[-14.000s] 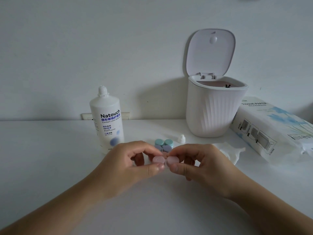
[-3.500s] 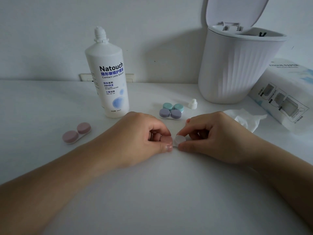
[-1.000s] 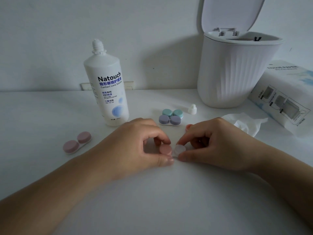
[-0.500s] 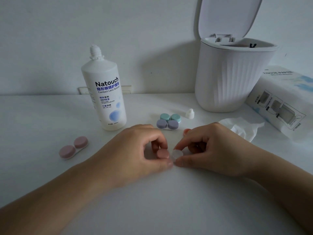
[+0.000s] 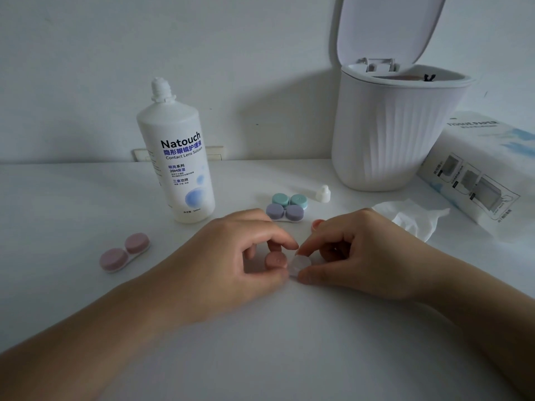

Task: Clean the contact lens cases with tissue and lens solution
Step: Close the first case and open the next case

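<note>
A lens case lies on the white table between my hands. My left hand (image 5: 231, 256) grips its pink cap (image 5: 275, 260) between thumb and fingers. My right hand (image 5: 356, 250) pinches the case's uncapped white well (image 5: 299, 263). A loose pink cap (image 5: 318, 224) sits just beyond my right hand. A second pink case (image 5: 124, 252) lies at the left. A teal and a purple case (image 5: 287, 207) lie behind my hands. The lens solution bottle (image 5: 176, 157) stands uncapped, its small white cap (image 5: 323, 194) off to the right. A crumpled tissue (image 5: 411, 217) lies on the right.
A white ribbed bin (image 5: 396, 131) with its lid up stands at the back right. A tissue pack (image 5: 489, 172) lies at the far right edge. A wall runs along the back of the table.
Both hands stayed on the case at the same spot. The view tilted slightly, and more of the pink cap shows between my left fingers.
</note>
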Available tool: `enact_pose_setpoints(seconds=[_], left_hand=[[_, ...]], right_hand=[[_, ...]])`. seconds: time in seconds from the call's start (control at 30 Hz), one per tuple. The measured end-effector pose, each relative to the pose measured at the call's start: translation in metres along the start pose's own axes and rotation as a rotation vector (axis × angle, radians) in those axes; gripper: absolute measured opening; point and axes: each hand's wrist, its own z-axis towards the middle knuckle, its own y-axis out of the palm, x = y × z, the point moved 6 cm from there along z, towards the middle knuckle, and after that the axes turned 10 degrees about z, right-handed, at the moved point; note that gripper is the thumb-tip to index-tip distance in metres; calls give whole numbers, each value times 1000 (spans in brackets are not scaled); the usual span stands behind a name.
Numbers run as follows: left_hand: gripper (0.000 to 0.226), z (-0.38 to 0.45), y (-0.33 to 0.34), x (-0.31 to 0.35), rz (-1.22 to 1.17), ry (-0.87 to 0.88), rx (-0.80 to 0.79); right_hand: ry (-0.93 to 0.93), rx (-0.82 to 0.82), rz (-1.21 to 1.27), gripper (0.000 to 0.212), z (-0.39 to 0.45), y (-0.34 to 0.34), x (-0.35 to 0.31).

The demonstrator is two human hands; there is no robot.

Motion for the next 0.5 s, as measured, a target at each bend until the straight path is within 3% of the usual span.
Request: enact_pose_setpoints(seconds=[0.23,0.4,0.5], left_hand=[[26,4,-8,-5,-93,-18,98],[23,7,-16,-22,-176,-178,195],[19,7,-14,-32,-98,-255,194]], right_hand=[[20,3,-9,18,0,0,1],[21,5,-16,16,0,1,1],[19,8,-13,17,0,0,0]])
